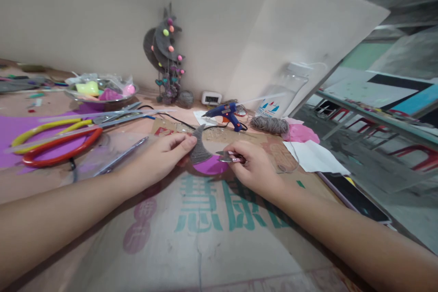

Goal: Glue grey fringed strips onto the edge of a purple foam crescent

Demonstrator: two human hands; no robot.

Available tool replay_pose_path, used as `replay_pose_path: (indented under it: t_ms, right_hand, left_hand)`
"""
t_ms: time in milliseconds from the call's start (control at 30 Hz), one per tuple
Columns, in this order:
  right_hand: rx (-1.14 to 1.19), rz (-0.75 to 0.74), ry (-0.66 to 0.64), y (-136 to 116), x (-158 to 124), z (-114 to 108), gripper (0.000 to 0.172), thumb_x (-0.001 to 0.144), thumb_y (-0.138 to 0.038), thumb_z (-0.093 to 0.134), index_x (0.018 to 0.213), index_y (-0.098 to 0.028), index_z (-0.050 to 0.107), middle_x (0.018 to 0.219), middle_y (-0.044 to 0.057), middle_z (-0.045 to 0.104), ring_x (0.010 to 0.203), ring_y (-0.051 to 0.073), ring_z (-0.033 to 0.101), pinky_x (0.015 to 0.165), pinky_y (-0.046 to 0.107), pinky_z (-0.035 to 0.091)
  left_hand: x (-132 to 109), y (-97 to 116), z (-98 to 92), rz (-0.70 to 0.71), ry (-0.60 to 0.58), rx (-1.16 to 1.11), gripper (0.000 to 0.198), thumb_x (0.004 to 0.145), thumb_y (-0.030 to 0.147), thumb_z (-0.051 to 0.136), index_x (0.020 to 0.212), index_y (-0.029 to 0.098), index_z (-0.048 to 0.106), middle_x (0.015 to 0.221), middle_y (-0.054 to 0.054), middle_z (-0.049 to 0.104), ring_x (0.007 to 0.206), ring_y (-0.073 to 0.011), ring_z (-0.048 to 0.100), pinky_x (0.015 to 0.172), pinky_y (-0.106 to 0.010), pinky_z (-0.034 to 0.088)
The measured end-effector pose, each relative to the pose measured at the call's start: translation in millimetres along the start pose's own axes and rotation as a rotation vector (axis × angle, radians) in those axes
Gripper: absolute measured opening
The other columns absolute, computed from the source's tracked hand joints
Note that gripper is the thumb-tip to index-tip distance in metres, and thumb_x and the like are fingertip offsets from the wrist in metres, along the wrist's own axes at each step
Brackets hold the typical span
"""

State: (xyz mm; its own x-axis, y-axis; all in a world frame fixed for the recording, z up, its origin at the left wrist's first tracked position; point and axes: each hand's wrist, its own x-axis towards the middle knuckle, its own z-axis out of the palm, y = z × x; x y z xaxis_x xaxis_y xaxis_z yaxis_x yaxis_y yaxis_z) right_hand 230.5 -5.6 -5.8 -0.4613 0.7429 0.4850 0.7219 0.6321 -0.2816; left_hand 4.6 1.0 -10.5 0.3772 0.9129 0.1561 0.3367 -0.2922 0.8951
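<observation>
Pinched between the thumb and fingers of my left hand (174, 150) is a crescent (201, 149) wrapped in grey yarn. A purple piece (210, 165) with a curved lower edge shows just under the crescent; I cannot tell whether the two are joined. My right hand (251, 162) is closed around small metal snips (225, 157), whose blades point left toward the purple piece. Most of the snips' handle is hidden by my fingers. Both hands are above a printed cardboard sheet (164, 237).
A blue glue gun (224, 112) and a grey yarn bundle (270, 124) lie beyond my hands. Large red and yellow scissors (61, 141) and a pen (121, 155) are at left. A metal bowl (102, 98), hanging moon ornament (166, 50), clock (211, 98), jar (284, 86) and phone (354, 196) surround them.
</observation>
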Motion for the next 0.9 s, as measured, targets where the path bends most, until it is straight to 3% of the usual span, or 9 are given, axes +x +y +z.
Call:
replay_pose_path:
  t_ms: [200, 467, 700, 767, 900]
  right_hand:
    - [0.033, 0.070, 0.018, 0.5, 0.7, 0.7, 0.016, 0.069, -0.007, 0.045, 0.072, -0.017, 0.057, 0.062, -0.001, 0.055, 0.057, 0.013, 0.047, 0.055, 0.023, 0.032]
    - [0.042, 0.120, 0.023, 1.8, 0.5, 1.7, 0.014, 0.073, -0.009, 0.046, 0.074, -0.017, 0.058, 0.059, -0.002, 0.053, 0.055, 0.012, 0.045, 0.054, 0.023, 0.032]
    - [0.046, 0.120, 0.029, 5.5, 0.9, 4.3, 0.011, 0.076, -0.011, 0.048, 0.071, -0.018, 0.055, 0.060, -0.002, 0.052, 0.059, 0.012, 0.048, 0.055, 0.023, 0.034]
    - [0.066, 0.113, 0.050, 5.1, 0.5, 3.6, 0.006, 0.080, -0.015, 0.051, 0.082, -0.017, 0.056, 0.070, 0.000, 0.057, 0.063, 0.013, 0.052, 0.057, 0.023, 0.038]
    - [0.043, -0.054, 0.145, 0.0, -1.7, -0.9, 0.030, 0.088, -0.033, 0.053, 0.112, -0.017, 0.048, 0.095, 0.007, 0.060, 0.077, 0.016, 0.056, 0.066, 0.027, 0.044]
  left_hand:
    - [-0.8, 1.4, 1.7, -0.094, -0.046, -0.007, 0.021, 0.082, 0.041, 0.055, 0.081, 0.021, 0.063, 0.067, 0.003, 0.058, 0.060, -0.0133, 0.050, 0.052, -0.022, 0.035]
    - [0.0, -1.4, 1.9, -0.037, -0.063, 0.009, 0.026, 0.085, 0.035, 0.048, 0.065, 0.020, 0.052, 0.060, 0.005, 0.051, 0.058, -0.0122, 0.047, 0.054, -0.023, 0.035]
    - [0.2, -5.5, 1.6, -0.023, -0.054, -0.036, 0.033, 0.087, 0.040, 0.044, 0.062, 0.019, 0.048, 0.059, 0.004, 0.047, 0.057, -0.0124, 0.045, 0.055, -0.024, 0.034]
    - [0.2, -5.8, 1.9, -0.025, -0.056, -0.026, 0.033, 0.087, 0.042, 0.044, 0.063, 0.019, 0.048, 0.059, 0.004, 0.047, 0.057, -0.0128, 0.046, 0.055, -0.024, 0.034]
    - [0.5, -4.3, 3.1, -0.043, -0.058, -0.021, 0.032, 0.087, 0.041, 0.044, 0.063, 0.020, 0.048, 0.059, 0.004, 0.048, 0.055, -0.0124, 0.045, 0.053, -0.024, 0.034]
